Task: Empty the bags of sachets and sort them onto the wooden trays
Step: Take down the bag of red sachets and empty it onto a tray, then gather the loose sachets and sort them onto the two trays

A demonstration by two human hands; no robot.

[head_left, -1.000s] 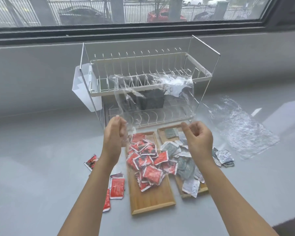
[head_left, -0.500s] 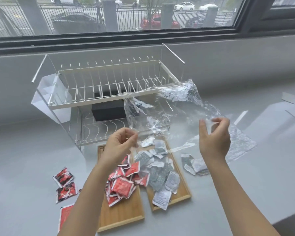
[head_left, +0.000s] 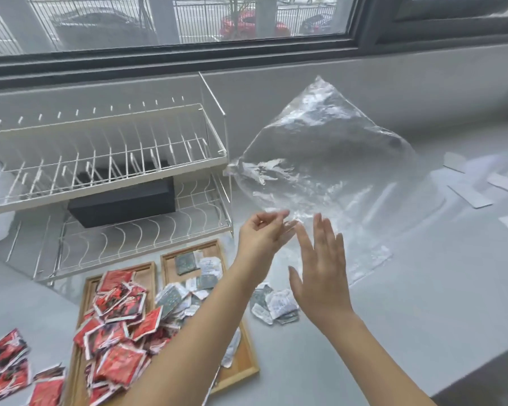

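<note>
A clear empty plastic bag (head_left: 323,159) billows in the air right of the dish rack. My left hand (head_left: 261,234) pinches its lower edge with curled fingers. Just below it my right hand (head_left: 320,271) is open, fingers spread, holding nothing. Red sachets (head_left: 115,320) are piled on the left wooden tray (head_left: 148,269). Grey and white sachets (head_left: 188,291) lie on the right wooden tray (head_left: 248,363), partly hidden by my left forearm. Loose red sachets (head_left: 9,361) lie on the counter at the far left. A few grey sachets (head_left: 276,306) lie right of the trays.
A second clear bag (head_left: 370,259) lies flat on the grey counter under my hands. A white two-tier dish rack (head_left: 115,168) with a black box (head_left: 123,200) stands behind the trays. White paper strips (head_left: 469,196) lie at the right. The counter's edge runs across the lower right.
My view and both hands have swung right. The bag has lifted up and to the right, off the trays. My right hand has let go of it and opened.
</note>
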